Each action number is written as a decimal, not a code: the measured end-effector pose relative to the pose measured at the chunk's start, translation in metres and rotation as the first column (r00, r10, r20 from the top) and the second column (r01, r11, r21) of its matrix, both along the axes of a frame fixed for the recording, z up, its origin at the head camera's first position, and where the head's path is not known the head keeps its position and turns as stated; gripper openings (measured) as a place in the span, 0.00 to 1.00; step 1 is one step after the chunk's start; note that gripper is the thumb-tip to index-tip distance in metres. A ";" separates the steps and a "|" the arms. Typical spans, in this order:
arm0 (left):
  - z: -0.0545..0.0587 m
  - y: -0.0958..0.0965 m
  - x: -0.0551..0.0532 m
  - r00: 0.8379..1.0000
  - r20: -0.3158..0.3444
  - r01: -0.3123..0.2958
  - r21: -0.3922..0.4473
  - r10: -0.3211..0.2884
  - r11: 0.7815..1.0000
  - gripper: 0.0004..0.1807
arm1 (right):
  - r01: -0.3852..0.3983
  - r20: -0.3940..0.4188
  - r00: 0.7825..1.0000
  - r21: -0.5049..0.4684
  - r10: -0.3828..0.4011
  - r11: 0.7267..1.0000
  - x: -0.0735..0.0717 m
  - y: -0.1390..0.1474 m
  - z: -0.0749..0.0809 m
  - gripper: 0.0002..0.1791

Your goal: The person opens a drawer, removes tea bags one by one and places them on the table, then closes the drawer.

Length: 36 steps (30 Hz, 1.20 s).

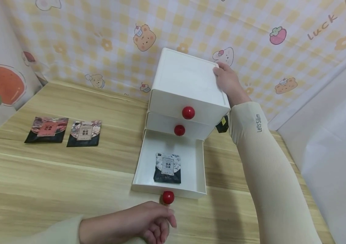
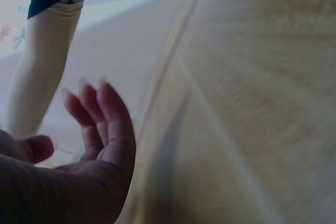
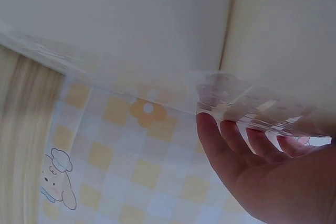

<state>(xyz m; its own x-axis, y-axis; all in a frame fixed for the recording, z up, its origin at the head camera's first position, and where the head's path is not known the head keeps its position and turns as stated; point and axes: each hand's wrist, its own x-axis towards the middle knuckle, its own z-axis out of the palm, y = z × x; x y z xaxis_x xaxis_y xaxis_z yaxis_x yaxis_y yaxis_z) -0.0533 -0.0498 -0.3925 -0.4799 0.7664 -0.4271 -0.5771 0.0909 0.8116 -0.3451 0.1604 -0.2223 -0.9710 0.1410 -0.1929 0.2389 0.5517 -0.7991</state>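
While my left hand [image 1: 136, 222] hangs loose just short of the red knob [image 1: 168, 197], the bottom drawer [image 1: 142, 162] stands pulled out toward me.

Its fingers are relaxed, lightly curled, gripping nothing; the knob sits directly ahead of them, nearer to this hand than to the other. Beyond it, a dark packet [image 1: 167, 168] lies flat in the drawer, which runs lengthwise away from me. Farthest off, my right hand [image 1: 229, 81] rests on the cabinet [image 1: 185, 78] top's far right corner, fingers curled over the edge.
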 end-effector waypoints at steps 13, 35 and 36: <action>0.076 -0.025 -0.044 0.778 -0.622 -0.146 -0.030 0.096 0.989 0.16 | -0.019 -0.012 1.000 0.031 0.020 0.999 0.001 -0.001 0.001 0.30; 0.073 0.015 -0.135 0.805 -0.589 -0.143 -0.305 -0.068 0.942 0.15 | 0.011 -0.004 1.000 0.050 -0.011 0.999 0.000 -0.001 -0.001 0.30; 0.072 0.017 -0.137 0.801 -0.593 -0.135 -0.319 -0.086 0.938 0.15 | 0.013 -0.003 1.000 0.049 -0.013 0.999 0.000 -0.002 -0.001 0.29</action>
